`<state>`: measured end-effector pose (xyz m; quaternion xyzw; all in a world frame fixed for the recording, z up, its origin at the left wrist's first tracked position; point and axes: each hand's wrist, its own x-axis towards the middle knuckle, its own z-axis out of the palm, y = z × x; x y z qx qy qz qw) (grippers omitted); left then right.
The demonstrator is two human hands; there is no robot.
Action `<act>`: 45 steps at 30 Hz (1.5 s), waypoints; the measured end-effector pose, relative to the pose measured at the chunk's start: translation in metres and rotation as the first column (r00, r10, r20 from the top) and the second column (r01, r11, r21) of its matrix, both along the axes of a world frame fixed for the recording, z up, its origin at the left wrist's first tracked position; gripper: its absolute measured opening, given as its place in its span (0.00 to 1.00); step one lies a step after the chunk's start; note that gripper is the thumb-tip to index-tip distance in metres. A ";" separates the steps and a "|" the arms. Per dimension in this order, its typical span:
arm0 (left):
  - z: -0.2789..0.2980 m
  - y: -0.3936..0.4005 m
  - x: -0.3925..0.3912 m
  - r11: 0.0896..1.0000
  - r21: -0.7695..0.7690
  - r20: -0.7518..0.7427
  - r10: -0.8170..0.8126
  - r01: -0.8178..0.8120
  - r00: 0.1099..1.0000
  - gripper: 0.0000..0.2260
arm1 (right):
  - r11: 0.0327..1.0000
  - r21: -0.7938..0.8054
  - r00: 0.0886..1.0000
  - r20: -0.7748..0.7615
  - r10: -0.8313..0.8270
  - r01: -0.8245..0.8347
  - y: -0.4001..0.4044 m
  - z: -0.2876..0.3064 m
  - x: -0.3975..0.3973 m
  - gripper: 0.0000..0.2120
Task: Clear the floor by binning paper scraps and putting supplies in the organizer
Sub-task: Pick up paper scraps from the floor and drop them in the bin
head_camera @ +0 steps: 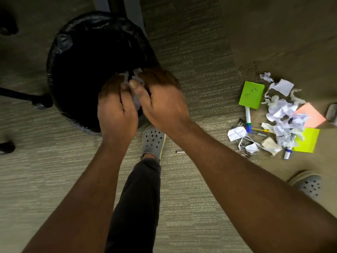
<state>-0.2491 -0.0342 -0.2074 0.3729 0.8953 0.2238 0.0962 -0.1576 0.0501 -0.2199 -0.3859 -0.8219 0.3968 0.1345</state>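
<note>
Scraps (135,83) of white paper sit bunched between my left hand (116,108) and right hand (162,99), each grip curled round the wad right over the black-lined bin (60,57), so I judge this handful nearly binned. Most work remains: the pile (284,114) of crumpled paper, sticky notes, markers and clips lies well apart on the carpet. No organizer in sight; my own foot (153,141) stands between

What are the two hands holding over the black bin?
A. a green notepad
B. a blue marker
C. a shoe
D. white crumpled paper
D: both the left hand and right hand grip white crumpled paper above the bin.
</note>
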 end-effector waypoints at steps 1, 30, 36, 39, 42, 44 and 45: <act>0.001 0.002 0.013 1.000 0.016 -0.012 -0.025 0.025 1.000 0.20 | 0.999 -0.022 0.999 -0.022 -0.048 0.047 0.000 -0.001 0.017 0.22; -0.240 0.034 0.297 0.445 -0.543 0.407 -0.602 0.712 0.687 0.31 | 0.875 -0.143 0.715 0.644 -0.273 0.463 -0.028 -0.214 0.412 0.24; -0.263 0.049 0.308 0.506 -0.522 0.333 -0.621 0.687 0.710 0.19 | 0.913 -0.055 0.630 0.741 -0.234 0.405 -0.022 -0.240 0.417 0.24; -0.264 0.048 0.306 0.548 -0.515 0.295 -0.608 0.659 0.737 0.15 | 0.880 -0.034 0.627 0.714 -0.311 0.474 -0.021 -0.247 0.421 0.20; -0.258 0.046 0.306 0.596 -0.462 0.282 -0.603 0.657 0.746 0.13 | 0.887 -0.009 0.648 0.686 -0.330 0.462 -0.016 -0.249 0.429 0.16; -0.252 0.042 0.311 0.630 -0.383 0.261 -0.628 0.676 0.733 0.11 | 0.901 0.011 0.670 0.664 -0.331 0.434 -0.011 -0.249 0.434 0.19; -0.249 0.039 0.315 0.641 -0.344 0.263 -0.636 0.687 0.725 0.11 | 0.900 0.018 0.675 0.654 -0.340 0.436 -0.009 -0.248 0.435 0.22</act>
